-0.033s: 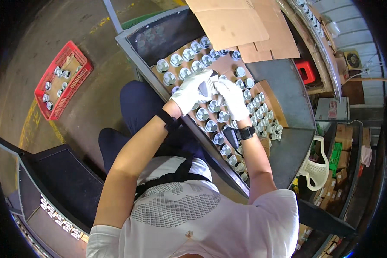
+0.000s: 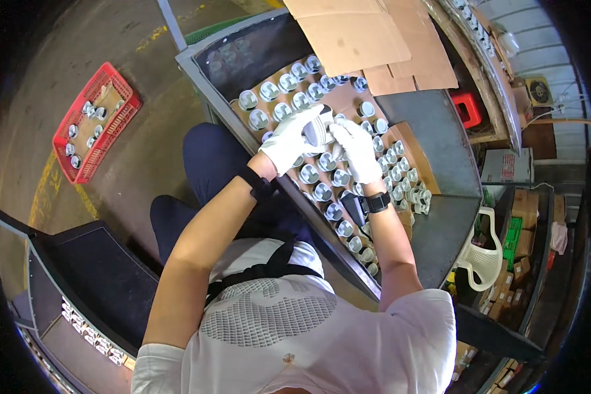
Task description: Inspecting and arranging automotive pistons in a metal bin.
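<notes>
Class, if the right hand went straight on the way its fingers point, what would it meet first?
Probably the silver piston held in the left hand, just ahead of the right hand; whether they already touch is unclear.

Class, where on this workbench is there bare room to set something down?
Bare grey benchtop lies right of the cardboard strip, below the cardboard sheets in view. Crowded: metal parts around the left hand and right hand.

Bright centre, faint sheen on metal table (image 2: 435, 134), fisheye-bent edges, black corners, dim lower right perhaps slightly soft.
</notes>
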Action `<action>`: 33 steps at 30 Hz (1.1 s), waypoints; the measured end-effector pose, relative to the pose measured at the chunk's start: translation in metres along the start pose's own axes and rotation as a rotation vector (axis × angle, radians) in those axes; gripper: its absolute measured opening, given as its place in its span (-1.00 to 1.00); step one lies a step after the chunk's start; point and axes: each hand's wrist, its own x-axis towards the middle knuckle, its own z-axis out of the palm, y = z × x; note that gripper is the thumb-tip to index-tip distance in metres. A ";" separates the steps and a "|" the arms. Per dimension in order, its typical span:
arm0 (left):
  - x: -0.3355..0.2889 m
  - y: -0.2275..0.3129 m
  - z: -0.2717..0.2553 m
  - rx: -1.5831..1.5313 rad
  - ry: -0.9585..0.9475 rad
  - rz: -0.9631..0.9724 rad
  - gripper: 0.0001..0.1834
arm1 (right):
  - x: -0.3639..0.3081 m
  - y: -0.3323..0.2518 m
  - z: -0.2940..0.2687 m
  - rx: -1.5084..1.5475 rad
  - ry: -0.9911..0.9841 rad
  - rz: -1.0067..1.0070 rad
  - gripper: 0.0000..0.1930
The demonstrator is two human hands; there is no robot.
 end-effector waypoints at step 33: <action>0.003 0.031 0.006 -0.747 0.132 -0.507 -0.54 | -0.002 -0.005 -0.025 0.198 0.241 0.229 -0.64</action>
